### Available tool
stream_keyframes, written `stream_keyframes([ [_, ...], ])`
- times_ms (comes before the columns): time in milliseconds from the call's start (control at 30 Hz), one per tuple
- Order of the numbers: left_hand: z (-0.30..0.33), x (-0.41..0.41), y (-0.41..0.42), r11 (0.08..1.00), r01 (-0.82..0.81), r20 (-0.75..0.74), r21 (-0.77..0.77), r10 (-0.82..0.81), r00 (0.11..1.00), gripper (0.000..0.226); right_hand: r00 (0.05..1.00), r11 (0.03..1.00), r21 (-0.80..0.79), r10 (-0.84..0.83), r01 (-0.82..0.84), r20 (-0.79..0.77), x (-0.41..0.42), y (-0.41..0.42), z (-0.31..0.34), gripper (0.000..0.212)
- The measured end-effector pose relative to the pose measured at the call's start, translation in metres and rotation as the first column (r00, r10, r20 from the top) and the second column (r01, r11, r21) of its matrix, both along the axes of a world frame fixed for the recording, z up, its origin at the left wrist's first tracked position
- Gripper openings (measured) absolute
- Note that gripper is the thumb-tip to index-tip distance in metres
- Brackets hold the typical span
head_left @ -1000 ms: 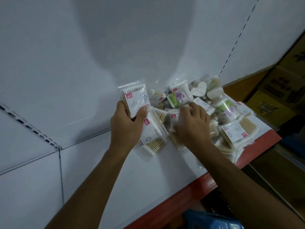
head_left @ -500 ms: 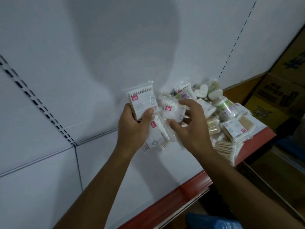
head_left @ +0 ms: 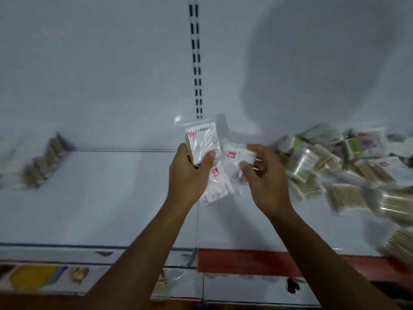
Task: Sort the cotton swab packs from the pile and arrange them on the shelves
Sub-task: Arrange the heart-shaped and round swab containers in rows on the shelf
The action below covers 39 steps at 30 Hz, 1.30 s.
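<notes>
White shelf (head_left: 93, 202), pile (head_left: 335, 171) at right. Left hand (head_left: 190, 177) grips stacked packs (head_left: 201, 144); right hand (head_left: 266, 177) pinches another pack (head_left: 237, 153). Slick wrappers could slip loose.

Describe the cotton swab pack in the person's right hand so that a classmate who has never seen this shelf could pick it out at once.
Start at the white shelf with the red front edge, then find the two hands above its middle. The right hand pinches a clear plastic pack of white-tipped cotton swabs with a pink label. Unlike the upright stack of similar packs in the left hand, it is a single pack, tilted.
</notes>
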<state>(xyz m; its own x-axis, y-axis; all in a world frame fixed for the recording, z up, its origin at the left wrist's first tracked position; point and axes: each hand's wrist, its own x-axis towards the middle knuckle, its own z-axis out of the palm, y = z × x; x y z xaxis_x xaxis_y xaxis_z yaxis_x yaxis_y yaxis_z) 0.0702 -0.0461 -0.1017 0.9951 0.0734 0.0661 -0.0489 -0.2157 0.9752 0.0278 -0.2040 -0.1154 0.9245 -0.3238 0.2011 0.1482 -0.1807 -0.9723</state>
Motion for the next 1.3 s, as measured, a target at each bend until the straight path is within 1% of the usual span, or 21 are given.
stream_keyframes([
  [167,0.005,-0.026,0.078,0.98,-0.196,0.023,-0.009,0.197,0.98,0.023,0.982,0.982,0.045,0.185,-0.184,-0.025,0.008,0.073,-0.001,0.031],
  [267,0.008,-0.043,0.126,0.95,-0.312,0.054,-0.002,0.312,0.949,0.022,0.954,0.952,0.074,0.3,-0.299,-0.005,0.008,0.123,0.006,0.03],
  [367,0.011,-0.06,0.175,0.915,-0.404,0.069,-0.001,0.403,0.913,0.028,0.915,0.913,0.068,0.402,-0.402,0.015,0.006,0.173,0.011,0.032],
  [500,0.012,-0.077,0.244,0.871,-0.491,0.094,-0.028,0.491,0.866,0.03,0.87,0.869,0.039,0.492,-0.492,0.019,0.003,0.243,0.012,0.038],
  [667,0.015,-0.093,0.345,0.797,-0.6,0.125,-0.073,0.604,0.787,0.021,0.826,0.825,0.029,0.564,-0.564,0.026,0.002,0.348,0.017,0.034],
  [767,0.019,-0.098,0.41,0.769,-0.635,0.157,-0.074,0.638,0.754,0.025,0.795,0.795,0.02,0.605,-0.606,0.047,0.002,0.414,0.021,0.033],
  [900,0.023,-0.106,0.482,0.734,-0.678,0.172,-0.046,0.674,0.718,0.019,0.759,0.76,0.006,0.649,-0.65,0.058,0.001,0.493,0.022,0.034],
  [1000,0.02,-0.105,0.522,0.716,-0.696,0.167,-0.046,0.693,0.702,0.017,0.736,0.736,0.014,0.675,-0.677,0.052,0.0,0.534,0.02,0.033],
  [1133,0.012,-0.089,0.55,0.717,-0.692,0.134,-0.078,0.696,0.706,0.017,0.734,0.734,0.018,0.678,-0.679,0.04,0.014,0.559,0.017,0.032],
  [1300,0.013,-0.054,0.558,0.754,-0.65,0.127,-0.098,0.657,0.743,0.016,0.768,0.768,-0.013,0.64,-0.64,0.036,0.045,0.566,0.018,0.033],
])
